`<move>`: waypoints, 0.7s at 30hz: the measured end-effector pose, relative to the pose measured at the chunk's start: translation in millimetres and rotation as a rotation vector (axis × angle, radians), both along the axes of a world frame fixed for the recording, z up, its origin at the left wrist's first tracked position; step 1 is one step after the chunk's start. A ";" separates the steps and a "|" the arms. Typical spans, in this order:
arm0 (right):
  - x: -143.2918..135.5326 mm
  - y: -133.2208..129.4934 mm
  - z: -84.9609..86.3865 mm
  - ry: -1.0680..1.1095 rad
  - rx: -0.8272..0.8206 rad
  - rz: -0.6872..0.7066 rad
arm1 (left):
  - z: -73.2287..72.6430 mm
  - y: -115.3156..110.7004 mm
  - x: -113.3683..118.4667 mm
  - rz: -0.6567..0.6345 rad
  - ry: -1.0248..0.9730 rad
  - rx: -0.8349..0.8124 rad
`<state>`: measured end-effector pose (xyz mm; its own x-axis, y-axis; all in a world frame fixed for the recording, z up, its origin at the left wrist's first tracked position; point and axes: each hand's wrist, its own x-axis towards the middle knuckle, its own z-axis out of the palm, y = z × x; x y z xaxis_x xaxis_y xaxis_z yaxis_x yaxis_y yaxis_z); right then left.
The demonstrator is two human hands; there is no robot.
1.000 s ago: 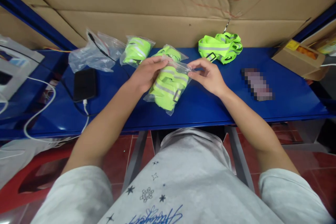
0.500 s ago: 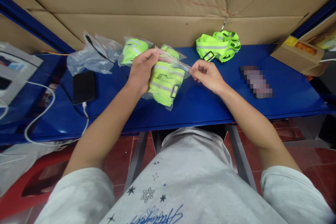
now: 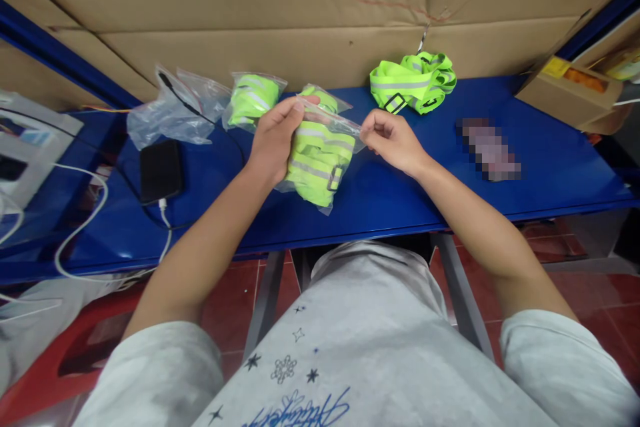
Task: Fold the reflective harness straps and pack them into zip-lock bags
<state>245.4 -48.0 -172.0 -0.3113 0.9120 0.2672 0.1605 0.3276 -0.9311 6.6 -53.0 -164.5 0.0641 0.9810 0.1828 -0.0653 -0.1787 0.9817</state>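
Note:
Between my hands is a clear zip-lock bag (image 3: 327, 197) with a folded yellow-green reflective strap (image 3: 320, 157) inside; a black buckle shows through the plastic. My left hand (image 3: 275, 137) is closed on the bag's upper left side, thumb near the seal. At the top right corner of the bag, my right hand (image 3: 393, 139) pinches the edge of the opening. Two more bagged straps lie just behind, one bag (image 3: 254, 99) to the left and another (image 3: 323, 97) partly hidden by the held bag. A loose bundle of reflective strap (image 3: 415, 82) with a buckle rests behind my right hand.
Empty-looking clear bags (image 3: 175, 110) lie at the back left with a black cable over them. A black phone-like device (image 3: 161, 170) with a white cable is on the blue table (image 3: 400, 203). A pixelated item (image 3: 489, 150) and a cardboard box (image 3: 567, 95) are at right.
The view has shifted slightly. Both hands keep their hold on the bag, and its top edge stays stretched between them; little else differs.

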 end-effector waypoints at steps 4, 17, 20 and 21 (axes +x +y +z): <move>-1.0 0.2 -1.2 -0.006 -0.031 0.018 | 0.2 -2.3 1.8 0.001 -0.007 -0.008; 1.1 7.8 -14.6 -0.011 0.107 0.097 | -14.8 3.5 4.6 -0.075 -0.044 0.009; 1.5 7.5 -14.9 -0.025 0.140 0.089 | -13.2 0.5 5.7 -0.087 -0.039 -0.014; 1.5 7.3 -14.8 -0.022 0.144 0.091 | -12.5 -0.7 6.3 -0.084 -0.040 -0.024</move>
